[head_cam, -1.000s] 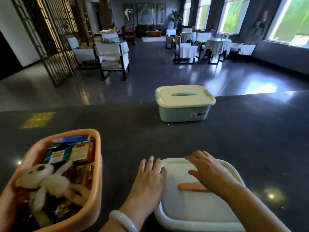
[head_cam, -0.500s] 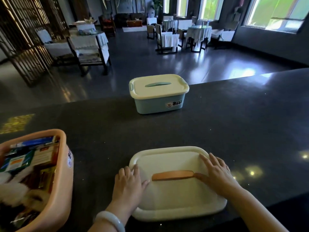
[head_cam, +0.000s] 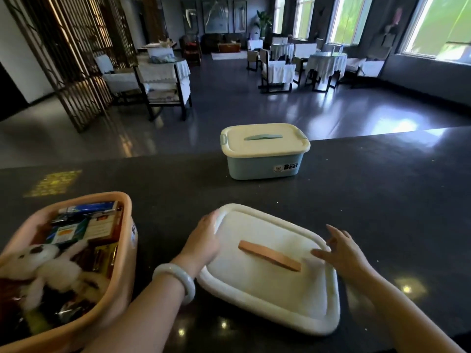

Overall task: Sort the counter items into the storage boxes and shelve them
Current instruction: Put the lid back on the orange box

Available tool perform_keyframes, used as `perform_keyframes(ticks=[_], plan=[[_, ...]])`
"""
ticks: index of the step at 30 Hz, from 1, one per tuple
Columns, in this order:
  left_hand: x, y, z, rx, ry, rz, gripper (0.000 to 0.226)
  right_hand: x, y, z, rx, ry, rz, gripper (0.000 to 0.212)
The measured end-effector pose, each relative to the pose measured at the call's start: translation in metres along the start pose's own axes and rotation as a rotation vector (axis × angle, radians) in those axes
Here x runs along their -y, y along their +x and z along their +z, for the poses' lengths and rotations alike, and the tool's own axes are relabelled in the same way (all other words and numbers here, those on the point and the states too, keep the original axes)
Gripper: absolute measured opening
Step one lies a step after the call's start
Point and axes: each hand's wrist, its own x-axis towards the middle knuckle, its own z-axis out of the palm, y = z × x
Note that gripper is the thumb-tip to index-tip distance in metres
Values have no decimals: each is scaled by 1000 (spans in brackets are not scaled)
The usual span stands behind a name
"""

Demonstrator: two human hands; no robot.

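A cream lid [head_cam: 270, 281] with a peach handle [head_cam: 269, 255] lies on the dark counter [head_cam: 369, 200] in front of me, turned at a slant. My left hand [head_cam: 202, 242], with a pale bangle on the wrist, grips the lid's left edge. My right hand [head_cam: 342, 253] rests on its right edge with the fingers spread. At the left stands an open peach box [head_cam: 119, 250] filled with several packets and a white plush toy [head_cam: 43, 266]. A blue box [head_cam: 265, 154] with a closed cream lid sits farther back on the counter.
Beyond the counter's far edge lies a dim dining room with covered tables and chairs [head_cam: 293, 67]. A wooden lattice screen [head_cam: 71, 59] stands at the left. Bright windows [head_cam: 443, 24] line the right wall.
The lid has turned so it lies at a slant. My left hand moved from the lid's near left part up to its left edge, and my right hand shifted out to the right edge.
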Motion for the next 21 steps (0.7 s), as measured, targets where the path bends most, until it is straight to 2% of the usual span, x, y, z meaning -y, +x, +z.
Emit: perform_keyframes(ticks=[5,7,10,13,17,21], plan=[[-7,15,-16,32,-196,27,70,31,16,11,86,-224,-76,76],[-5,17,-15,60,-226,43,69,45,22,13,119,-241,-118,73],[2,18,-12,95,-233,49,66,60,28,18,191,-149,-150,64],[8,20,-10,85,-217,57,62,69,29,22,262,-62,-153,39],[16,17,-7,56,-130,47,57,70,29,26,207,28,-155,11],[29,8,-3,-72,6,-9,63,67,29,22,168,184,-94,11]])
